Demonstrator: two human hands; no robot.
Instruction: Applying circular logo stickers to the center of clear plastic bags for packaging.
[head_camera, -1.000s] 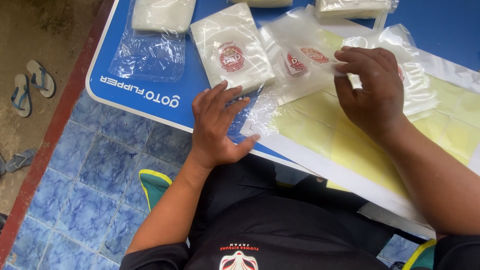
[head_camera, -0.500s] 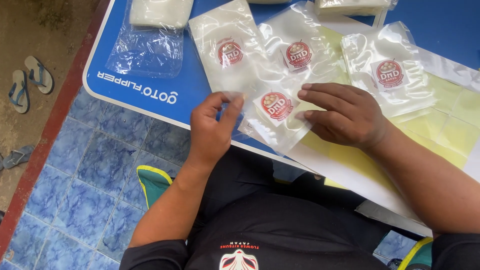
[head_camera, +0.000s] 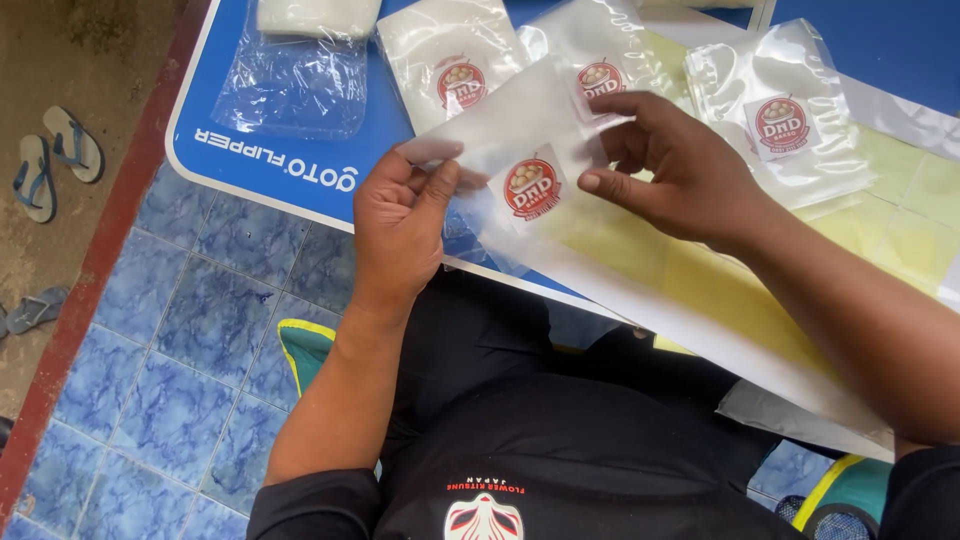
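blue tiled floor and a blue table (head_camera: 250, 150) frame the work. left hand (head_camera: 400, 225) has its thumb and fingers pinched shut on the left edge of a clear plastic bag (head_camera: 520, 150) with a round red sticker, lifted just above the table edge. right hand (head_camera: 680, 170) pinches the bag's right side, its other fingers loosely curled. more stickered bags (head_camera: 455, 60) lie flat on the table behind, near a yellow sheet (head_camera: 700, 290). sandals (head_camera: 55, 155) sit on the ground at left.
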